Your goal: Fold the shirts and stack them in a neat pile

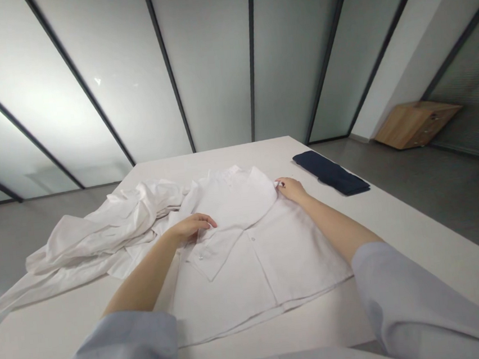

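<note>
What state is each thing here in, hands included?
White buttoned fabric shirt: spread out, apparently partly folded over.
White fabric heap: crumpled.
Dark navy rectangular cloth: folded flat.
Brown boxy wooden cabinet: apparently shut.
Left hand: on the shirt; grip unclear.
Right hand: pinching the shirt's edge.

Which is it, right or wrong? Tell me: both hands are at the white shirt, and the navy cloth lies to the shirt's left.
Wrong on the side: the head view shows the navy cloth to the right of the white shirt. The left hand and right hand are at it.
</note>
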